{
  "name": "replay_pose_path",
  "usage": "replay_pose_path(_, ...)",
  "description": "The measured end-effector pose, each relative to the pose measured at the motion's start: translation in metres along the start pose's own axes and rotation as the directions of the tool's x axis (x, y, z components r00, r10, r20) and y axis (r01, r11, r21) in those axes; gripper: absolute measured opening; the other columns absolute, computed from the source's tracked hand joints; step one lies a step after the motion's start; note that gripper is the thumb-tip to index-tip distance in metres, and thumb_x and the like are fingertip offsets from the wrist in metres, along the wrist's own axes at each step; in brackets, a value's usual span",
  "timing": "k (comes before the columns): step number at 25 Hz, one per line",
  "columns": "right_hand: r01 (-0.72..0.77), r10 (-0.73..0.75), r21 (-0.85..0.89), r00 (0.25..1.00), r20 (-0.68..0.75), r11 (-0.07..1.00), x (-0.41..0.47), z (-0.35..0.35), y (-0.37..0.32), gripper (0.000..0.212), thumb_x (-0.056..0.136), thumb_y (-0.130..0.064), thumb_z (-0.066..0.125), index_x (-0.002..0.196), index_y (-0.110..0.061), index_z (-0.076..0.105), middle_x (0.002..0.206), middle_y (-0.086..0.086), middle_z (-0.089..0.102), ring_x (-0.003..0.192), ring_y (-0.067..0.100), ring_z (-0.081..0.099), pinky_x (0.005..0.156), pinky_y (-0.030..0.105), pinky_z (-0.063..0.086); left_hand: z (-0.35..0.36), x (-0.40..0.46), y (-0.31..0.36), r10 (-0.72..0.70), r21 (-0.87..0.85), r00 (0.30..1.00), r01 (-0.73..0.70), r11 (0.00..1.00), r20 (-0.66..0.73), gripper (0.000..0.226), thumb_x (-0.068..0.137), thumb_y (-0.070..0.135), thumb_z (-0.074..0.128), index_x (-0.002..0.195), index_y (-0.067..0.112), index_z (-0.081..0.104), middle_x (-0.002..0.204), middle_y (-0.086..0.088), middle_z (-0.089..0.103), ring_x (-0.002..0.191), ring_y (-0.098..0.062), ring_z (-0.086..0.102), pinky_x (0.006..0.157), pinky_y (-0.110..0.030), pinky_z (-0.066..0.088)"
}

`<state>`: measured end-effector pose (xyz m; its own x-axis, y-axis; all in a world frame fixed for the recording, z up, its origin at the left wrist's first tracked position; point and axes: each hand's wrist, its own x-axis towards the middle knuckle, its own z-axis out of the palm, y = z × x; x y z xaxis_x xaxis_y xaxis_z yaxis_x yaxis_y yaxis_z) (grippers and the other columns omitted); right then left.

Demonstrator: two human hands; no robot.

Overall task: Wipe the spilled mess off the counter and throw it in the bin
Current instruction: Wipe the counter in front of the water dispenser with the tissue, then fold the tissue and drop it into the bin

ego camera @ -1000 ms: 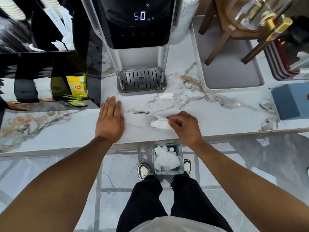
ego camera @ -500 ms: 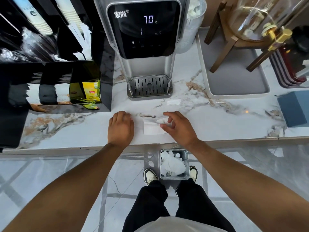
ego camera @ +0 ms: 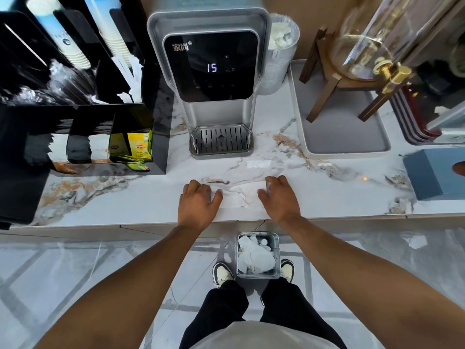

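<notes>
**Tissue spread flat, both hands pinning it**

I see the white tissue (ego camera: pixel 240 197) lying flat on the marble counter (ego camera: pixel 327 192) near its front edge, between my hands. My left hand (ego camera: pixel 197 205) presses its left edge, fingers loosely curled; my right hand (ego camera: pixel 278 200) pins the right edge. It looks thin, limp, probably damp and easily torn, so I'd bunch it from the edges inward. The bin (ego camera: pixel 258 255) sits on the floor directly below.

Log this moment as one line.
stage: wiping | left hand: on tissue | right hand: on tissue | bin: on floor below counter
</notes>
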<state>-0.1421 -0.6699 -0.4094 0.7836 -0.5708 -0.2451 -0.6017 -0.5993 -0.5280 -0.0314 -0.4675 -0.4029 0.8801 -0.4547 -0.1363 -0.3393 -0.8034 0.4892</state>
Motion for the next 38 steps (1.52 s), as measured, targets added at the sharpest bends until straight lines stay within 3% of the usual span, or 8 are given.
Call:
replay_pose_path(3, -0.032, 0.032, 0.024, 1.0, 0.001, 0.999, 0.002, 0.001, -0.001, 0.035, 0.09, -0.03, 0.063, 0.12, -0.014, 0.058, 0.117, 0.008, 0.052, 0.101, 0.026, 0.059, 0.085, 0.041, 0.054, 0.006, 0.001, 0.009, -0.033, -0.047, 0.999, 0.031, 0.998, -0.035, 0.028, 0.093, 0.032, 0.061, 0.094, 0.004, 0.068, 0.106, -0.014, 0.061, 0.103, -0.034, 0.055, 0.088, -0.041, 0.05)
replay_pose_path(10, -0.14, 0.134, 0.137, 0.99, 0.048, 0.981, 0.006, -0.003, -0.003, 0.013, 0.086, -0.025, 0.07, 0.082, -0.018, 0.06, 0.094, 0.004, 0.061, 0.09, 0.023, 0.061, 0.08, 0.028, 0.046, 0.004, -0.002, 0.011, -0.156, -0.258, 0.986, 0.135, 0.957, -0.063, 0.018, 0.092, 0.023, 0.066, 0.083, 0.007, 0.064, 0.088, -0.01, 0.065, 0.088, -0.028, 0.058, 0.075, -0.028, 0.042)
replay_pose_path(17, -0.188, 0.194, 0.312, 0.981, 0.01, 0.931, -0.02, -0.018, -0.001, 0.017, 0.09, -0.025, 0.068, 0.093, -0.012, 0.057, 0.086, 0.005, 0.068, 0.077, 0.021, 0.061, 0.068, 0.025, 0.043, -0.02, -0.015, 0.015, -0.188, -0.393, 0.981, 0.189, 0.9, 0.042, 0.021, 0.093, 0.028, 0.066, 0.087, 0.008, 0.066, 0.078, -0.001, 0.066, 0.077, -0.021, 0.062, 0.073, -0.026, 0.046)
replay_pose_path(24, -0.156, 0.154, 0.504, 0.987, 0.046, 0.849, -0.057, -0.029, 0.017, 0.023, 0.089, -0.021, 0.07, 0.108, -0.01, 0.066, 0.091, 0.007, 0.07, 0.082, 0.022, 0.065, 0.081, 0.033, 0.05, -0.029, -0.059, 0.041, -0.166, -0.388, 0.986, 0.141, 0.911, -0.033, 0.024, 0.103, 0.023, 0.049, 0.106, 0.003, 0.062, 0.092, -0.011, 0.068, 0.084, -0.026, 0.058, 0.076, -0.036, 0.049)
replay_pose_path(26, -0.149, 0.136, 0.573, 0.988, 0.066, 0.806, -0.073, -0.033, 0.027, 0.007, 0.088, -0.014, 0.07, 0.095, -0.013, 0.067, 0.081, 0.002, 0.068, 0.07, 0.013, 0.063, 0.073, 0.029, 0.049, -0.021, -0.082, 0.049, -0.176, -0.378, 0.984, 0.147, 0.914, -0.042, 0.024, 0.104, 0.024, 0.046, 0.107, 0.004, 0.059, 0.09, -0.011, 0.066, 0.084, -0.031, 0.059, 0.075, -0.041, 0.05)
replay_pose_path(30, -0.212, 0.112, 0.638, 0.974, 0.195, 0.74, -0.103, -0.033, 0.052, 0.009, 0.089, -0.004, 0.068, 0.085, -0.011, 0.07, 0.072, -0.005, 0.067, 0.049, -0.006, 0.058, 0.052, 0.013, 0.045, -0.003, -0.129, 0.052, -0.217, -0.362, 0.976, 0.197, 0.911, -0.016, 0.023, 0.103, 0.026, 0.046, 0.102, 0.006, 0.059, 0.073, -0.003, 0.06, 0.077, -0.032, 0.059, 0.065, -0.037, 0.044)
replay_pose_path(32, -0.262, 0.119, 0.631, 0.958, 0.26, 0.73, -0.114, -0.026, 0.071, 0.003, 0.088, -0.007, 0.07, 0.09, -0.007, 0.073, 0.075, 0.001, 0.07, 0.056, 0.001, 0.059, 0.057, 0.018, 0.046, 0.012, -0.149, 0.049, -0.292, -0.365, 0.956, 0.281, 0.888, 0.024, 0.023, 0.103, 0.027, 0.047, 0.091, 0.011, 0.058, 0.062, 0.001, 0.053, 0.071, -0.032, 0.058, 0.061, -0.034, 0.041)
replay_pose_path(38, -0.47, 0.273, 0.613, 0.879, 0.391, 0.634, -0.14, 0.004, 0.112, 0.024, 0.085, -0.011, 0.075, 0.105, 0.001, 0.071, 0.089, 0.016, 0.072, 0.07, 0.023, 0.061, 0.068, 0.038, 0.057, 0.05, -0.188, 0.037, -0.397, -0.421, 0.907, 0.417, 0.806, 0.139, 0.018, 0.098, 0.025, 0.054, 0.088, 0.012, 0.061, 0.07, -0.004, 0.063, 0.068, -0.037, 0.067, 0.062, -0.04, 0.056)
